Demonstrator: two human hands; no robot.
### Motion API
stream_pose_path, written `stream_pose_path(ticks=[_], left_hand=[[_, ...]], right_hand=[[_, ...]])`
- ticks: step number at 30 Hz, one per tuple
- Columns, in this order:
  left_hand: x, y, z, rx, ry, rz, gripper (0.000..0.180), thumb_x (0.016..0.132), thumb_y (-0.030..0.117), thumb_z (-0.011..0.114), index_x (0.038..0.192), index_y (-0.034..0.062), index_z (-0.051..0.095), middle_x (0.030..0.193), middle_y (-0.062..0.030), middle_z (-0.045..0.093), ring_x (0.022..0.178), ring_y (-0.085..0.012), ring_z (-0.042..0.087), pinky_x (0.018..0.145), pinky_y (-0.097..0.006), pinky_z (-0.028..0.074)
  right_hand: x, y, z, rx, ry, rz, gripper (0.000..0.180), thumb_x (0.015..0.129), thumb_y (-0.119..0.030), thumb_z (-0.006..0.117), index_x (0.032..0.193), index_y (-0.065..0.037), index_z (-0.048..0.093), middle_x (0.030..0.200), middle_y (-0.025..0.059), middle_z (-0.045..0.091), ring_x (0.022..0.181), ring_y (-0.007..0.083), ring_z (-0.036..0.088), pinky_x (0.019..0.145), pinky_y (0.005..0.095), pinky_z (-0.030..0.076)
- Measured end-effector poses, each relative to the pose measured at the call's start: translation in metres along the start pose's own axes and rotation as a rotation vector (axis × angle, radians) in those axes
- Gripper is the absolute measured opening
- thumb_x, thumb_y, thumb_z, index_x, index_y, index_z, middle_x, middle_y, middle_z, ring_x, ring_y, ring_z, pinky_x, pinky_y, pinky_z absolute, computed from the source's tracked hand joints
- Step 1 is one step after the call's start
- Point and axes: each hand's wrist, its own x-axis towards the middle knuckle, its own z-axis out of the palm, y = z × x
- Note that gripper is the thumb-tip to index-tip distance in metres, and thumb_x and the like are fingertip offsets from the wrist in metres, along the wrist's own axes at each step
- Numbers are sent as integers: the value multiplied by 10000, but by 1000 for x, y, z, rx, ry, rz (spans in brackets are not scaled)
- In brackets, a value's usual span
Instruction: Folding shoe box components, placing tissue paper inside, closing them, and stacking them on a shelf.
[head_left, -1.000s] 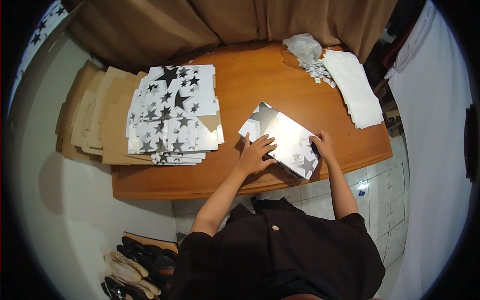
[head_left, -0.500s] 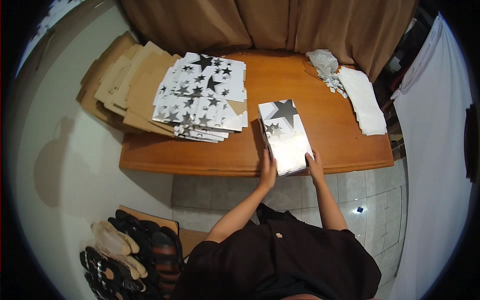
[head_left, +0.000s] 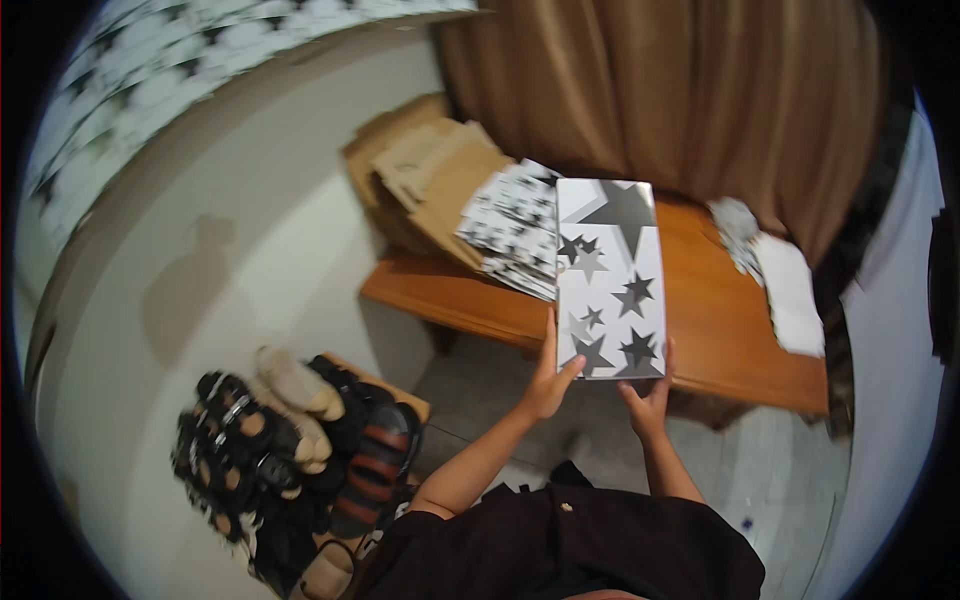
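Note:
A white shoe-box-shaped carton [head_left: 625, 255] printed with grey and black stars is raised over the table's front edge, its long starred face turned up. My left hand [head_left: 546, 380] grips the near left corner, with the thumb on the starred face. At the near right corner, my right hand [head_left: 650, 402] holds the carton from the side and below. Most of the fingers under the carton are hidden. Behind it on the left, partly covered, lie flat star-printed cardboard blanks [head_left: 507, 222].
Brown cardboard blanks [head_left: 425, 190] lean toward the wall on the wooden table [head_left: 705, 300]. White paper sheets [head_left: 790, 290] and a clear plastic bag [head_left: 735, 220] lie at the right end. Several shoes and sandals [head_left: 290, 430] are piled at lower left. A brown curtain [head_left: 660, 90] hangs behind.
Both hands have lifted the carton up from the table edge, tilting its starred face toward me. The view has swung left, so the table sits farther right and more of the shoes show.

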Motion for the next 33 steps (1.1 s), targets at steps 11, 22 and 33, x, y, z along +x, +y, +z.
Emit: stream_pose_path(ticks=[11,22,33], left_hand=[[-68,186,33,611,241,505,1069,814,112,634,1371,63,-277,1492,-189,-146,1392,-265,-60,1103,-376,72],[-169,279,25,970,770,790,1174,721,165,772,1418,81,-168,1482,-141,102,1309,-253,274,1042,-372,293],[-218,423,12,1289,840,913,1037,693,175,745,1448,60,45,1458,-176,176,1319,-281,277,1059,-380,263]], right_hand=[[66,-79,94,484,-295,-641,649,816,16,605,1290,-125,184,1223,138,366,1134,218,381,976,385,291],[28,-209,217,990,-599,-674,807,756,63,611,1361,-62,92,1273,163,305,1137,240,399,973,382,314],[12,-344,321,1230,-664,-733,825,757,85,574,1354,-146,54,1314,167,313,1180,251,388,967,385,329]])
